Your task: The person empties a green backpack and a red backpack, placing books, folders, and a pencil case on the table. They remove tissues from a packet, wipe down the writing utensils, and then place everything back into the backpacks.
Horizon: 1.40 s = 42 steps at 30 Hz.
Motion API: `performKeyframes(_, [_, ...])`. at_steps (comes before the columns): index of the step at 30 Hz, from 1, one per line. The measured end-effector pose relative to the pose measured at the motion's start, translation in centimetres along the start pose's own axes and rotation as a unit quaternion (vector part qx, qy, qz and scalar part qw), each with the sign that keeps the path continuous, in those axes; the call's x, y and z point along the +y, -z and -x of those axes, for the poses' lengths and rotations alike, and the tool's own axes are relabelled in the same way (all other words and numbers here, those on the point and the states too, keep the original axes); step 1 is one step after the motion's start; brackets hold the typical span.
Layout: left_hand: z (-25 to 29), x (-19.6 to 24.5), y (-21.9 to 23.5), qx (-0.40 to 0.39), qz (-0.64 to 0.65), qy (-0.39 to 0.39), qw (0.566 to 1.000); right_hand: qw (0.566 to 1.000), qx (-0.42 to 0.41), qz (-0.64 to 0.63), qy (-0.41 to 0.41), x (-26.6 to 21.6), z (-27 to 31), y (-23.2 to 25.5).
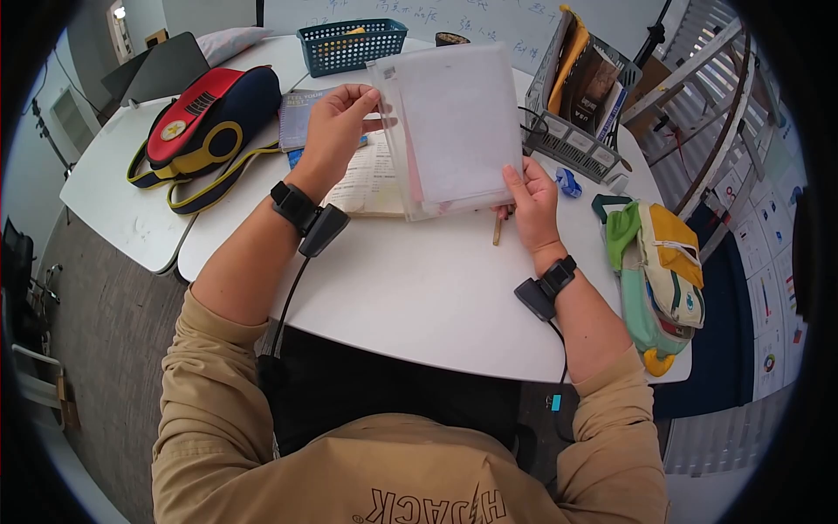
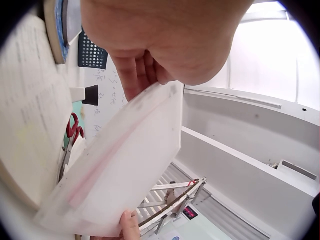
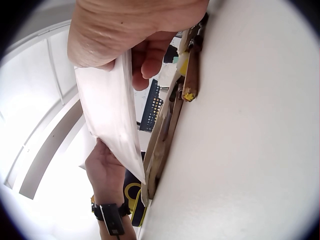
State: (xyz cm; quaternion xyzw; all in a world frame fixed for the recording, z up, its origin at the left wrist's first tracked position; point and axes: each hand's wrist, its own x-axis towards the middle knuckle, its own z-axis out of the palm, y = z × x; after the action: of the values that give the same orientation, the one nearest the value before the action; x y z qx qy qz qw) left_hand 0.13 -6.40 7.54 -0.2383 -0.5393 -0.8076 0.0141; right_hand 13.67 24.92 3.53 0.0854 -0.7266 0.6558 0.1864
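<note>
A translucent plastic folder (image 1: 458, 122) with white sheets and something pinkish inside is held up above the table. My left hand (image 1: 336, 131) pinches its upper left edge between thumb and fingers. The right hand (image 1: 534, 205) grips the lower right corner, thumb on the near face and fingers behind. In the left wrist view the folder (image 2: 130, 160) slants between both hands. Below and behind it lies an open book (image 1: 371, 179), partly covered by the folder.
A red and navy bag (image 1: 196, 122) lies at the left beside a notebook (image 1: 301, 118). Behind stands a teal basket (image 1: 353, 48). To the right are a grey crate (image 1: 576, 144) with books, a blue item (image 1: 568, 182) and a green and yellow bag (image 1: 659, 271).
</note>
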Motion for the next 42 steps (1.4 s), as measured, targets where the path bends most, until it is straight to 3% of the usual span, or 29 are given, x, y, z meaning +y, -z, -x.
performKeyframes(8, [0.5,0.4,-0.7,0.029,0.006,-0.051,0.998,1.000,-0.007,0.002,0.001,-0.5,0.2,-0.3])
performKeyframes(20, [0.2,0.4,0.1,0.044,0.001,-0.057,0.997,1.000,-0.013,0.007,-0.002,-0.6,0.3,-0.4])
performKeyframes(29, [0.1,0.4,0.0,0.058,0.067,-0.045,0.995,1.000,-0.022,0.003,0.003,-0.5,0.3,-0.5])
performKeyframes(38, [-0.3,0.3,0.4,0.068,0.036,-0.041,0.996,1.000,-0.018,-0.005,-0.005,-0.5,0.3,-0.5])
performKeyframes(42, [0.2,0.5,-0.4,0.034,0.038,0.009,0.999,1.000,0.005,-0.002,-0.019,-0.7,0.3,-0.3])
